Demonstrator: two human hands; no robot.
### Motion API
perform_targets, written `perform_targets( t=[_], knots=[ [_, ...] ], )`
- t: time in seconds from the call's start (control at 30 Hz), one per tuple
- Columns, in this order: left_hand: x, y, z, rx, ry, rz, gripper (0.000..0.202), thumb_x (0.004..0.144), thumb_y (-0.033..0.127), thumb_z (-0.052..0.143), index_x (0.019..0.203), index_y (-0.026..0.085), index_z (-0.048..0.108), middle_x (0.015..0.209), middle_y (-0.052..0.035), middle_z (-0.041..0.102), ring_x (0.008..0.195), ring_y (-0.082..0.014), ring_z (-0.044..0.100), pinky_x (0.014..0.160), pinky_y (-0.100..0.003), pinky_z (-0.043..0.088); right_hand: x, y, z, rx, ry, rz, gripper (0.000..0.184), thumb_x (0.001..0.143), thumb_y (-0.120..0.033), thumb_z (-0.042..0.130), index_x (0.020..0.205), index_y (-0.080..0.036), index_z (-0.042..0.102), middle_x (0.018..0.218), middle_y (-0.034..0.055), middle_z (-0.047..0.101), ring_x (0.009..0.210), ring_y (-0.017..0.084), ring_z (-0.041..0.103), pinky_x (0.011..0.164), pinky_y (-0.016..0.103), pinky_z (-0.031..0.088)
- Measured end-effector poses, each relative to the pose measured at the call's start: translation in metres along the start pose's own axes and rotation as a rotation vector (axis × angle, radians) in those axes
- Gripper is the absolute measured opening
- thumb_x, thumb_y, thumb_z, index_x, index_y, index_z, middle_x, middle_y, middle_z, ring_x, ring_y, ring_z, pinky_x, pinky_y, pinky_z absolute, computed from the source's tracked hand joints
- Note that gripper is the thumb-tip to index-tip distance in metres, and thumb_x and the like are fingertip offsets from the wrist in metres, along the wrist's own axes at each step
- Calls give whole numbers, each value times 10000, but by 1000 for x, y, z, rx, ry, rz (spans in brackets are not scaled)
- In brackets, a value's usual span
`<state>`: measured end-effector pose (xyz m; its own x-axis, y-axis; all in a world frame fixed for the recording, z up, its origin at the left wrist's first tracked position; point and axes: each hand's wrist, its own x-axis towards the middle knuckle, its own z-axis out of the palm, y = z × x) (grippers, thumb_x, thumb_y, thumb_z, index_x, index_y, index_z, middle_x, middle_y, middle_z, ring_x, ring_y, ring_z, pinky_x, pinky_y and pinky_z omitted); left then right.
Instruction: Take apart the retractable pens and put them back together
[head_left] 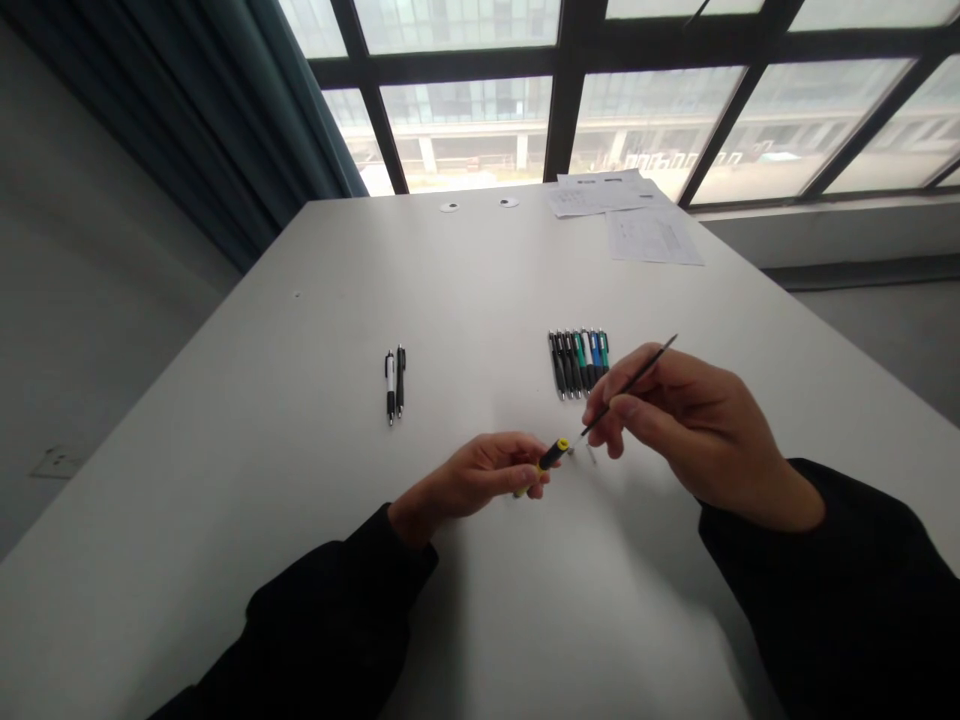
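Note:
My left hand (pixel 480 475) is shut around a yellow-and-black pen barrel (pixel 546 464), its open end pointing toward my right hand. My right hand (pixel 675 420) pinches a thin black rod (pixel 630 385), perhaps a pen refill, between thumb and fingers. The rod's lower end sits just off the barrel's yellow end, with a small gap. Two tiny pale pen parts (pixel 590 455) lie on the white table (pixel 300 480) just beyond the barrel. Their exact shape is too small to tell.
A tight row of several click pens (pixel 577 365) in black, green, white and blue lies just beyond my hands. Two more pens (pixel 395 387) lie to the left. Paper sheets (pixel 630 215) and two small white rings (pixel 480 204) sit near the far edge, before a large window.

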<state>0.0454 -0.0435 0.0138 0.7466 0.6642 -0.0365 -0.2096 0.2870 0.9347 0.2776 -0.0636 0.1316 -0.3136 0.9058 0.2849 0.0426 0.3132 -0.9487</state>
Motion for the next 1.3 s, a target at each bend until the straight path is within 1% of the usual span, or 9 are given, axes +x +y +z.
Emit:
perform_targets(
  t=[0.17, 0.3, 0.37, 0.5, 0.73, 0.97, 1.13, 1.23, 1.3],
  knots=[
    [-1, -1, -4, 15, 7, -3, 328, 858, 392, 741, 1071, 144, 715, 842, -63, 673, 727, -137, 604, 674, -266, 429, 0, 4, 5, -100, -24, 12, 52, 965, -200, 575, 942, -187, 620, 912, 48, 663, 687, 140, 680, 564, 267, 570],
    [-2, -3, -10, 14, 23, 18, 335, 865, 410, 730, 1065, 143, 706, 824, -54, 662, 711, -131, 587, 672, -267, 424, 5, 5, 8, -352, -160, -9, 62, 918, -224, 641, 962, -193, 672, 888, 51, 712, 725, 148, 665, 651, 277, 569],
    [-2, -2, -12, 13, 25, 30, 331, 865, 412, 730, 1064, 148, 704, 818, -48, 657, 710, -129, 584, 671, -267, 423, 8, 5, 8, -410, -205, -1, 118, 895, -253, 680, 997, -194, 687, 907, 51, 724, 730, 146, 662, 667, 273, 564],
    [-1, 1, -11, 11, 23, 37, 334, 863, 415, 730, 1063, 148, 709, 808, -45, 654, 709, -128, 584, 671, -266, 425, 10, 6, 8, -404, -202, -7, 137, 906, -290, 683, 999, -191, 700, 873, 41, 718, 716, 141, 660, 634, 258, 539],
    [-2, 3, -8, 4, 26, 26, 317, 862, 389, 735, 1070, 150, 716, 840, -51, 658, 715, -126, 587, 682, -264, 443, 10, 5, 7, -436, -215, -114, 63, 919, -222, 659, 917, -197, 717, 840, 35, 705, 711, 137, 637, 650, 264, 516],
    [0, 7, -5, 7, 49, 44, 261, 847, 343, 754, 1013, 142, 732, 802, -40, 637, 713, -124, 571, 691, -265, 455, 9, 4, 5, -475, -223, -50, 125, 936, -255, 632, 858, -198, 711, 790, 26, 690, 690, 134, 614, 631, 261, 490],
    [2, 2, -7, -5, 85, 56, 282, 829, 337, 775, 1023, 139, 720, 783, -38, 644, 698, -124, 575, 673, -264, 453, 9, 4, 6, -508, -188, -26, 158, 933, -289, 640, 843, -196, 731, 769, 32, 709, 674, 138, 618, 622, 261, 485],
    [1, -2, -9, -14, 107, 65, 292, 826, 342, 780, 1035, 146, 720, 807, -42, 659, 702, -123, 584, 671, -263, 449, 10, 6, 4, -498, -165, -4, 145, 900, -330, 689, 921, -206, 760, 824, 40, 736, 689, 144, 644, 640, 265, 506],
    [1, -5, -11, -21, 120, 72, 298, 827, 349, 781, 1046, 156, 721, 829, -44, 670, 716, -124, 594, 683, -267, 451, 11, 9, 0, -454, -147, 59, 250, 858, -384, 732, 1032, -206, 751, 893, 51, 752, 682, 151, 658, 631, 273, 520]
  ],
)
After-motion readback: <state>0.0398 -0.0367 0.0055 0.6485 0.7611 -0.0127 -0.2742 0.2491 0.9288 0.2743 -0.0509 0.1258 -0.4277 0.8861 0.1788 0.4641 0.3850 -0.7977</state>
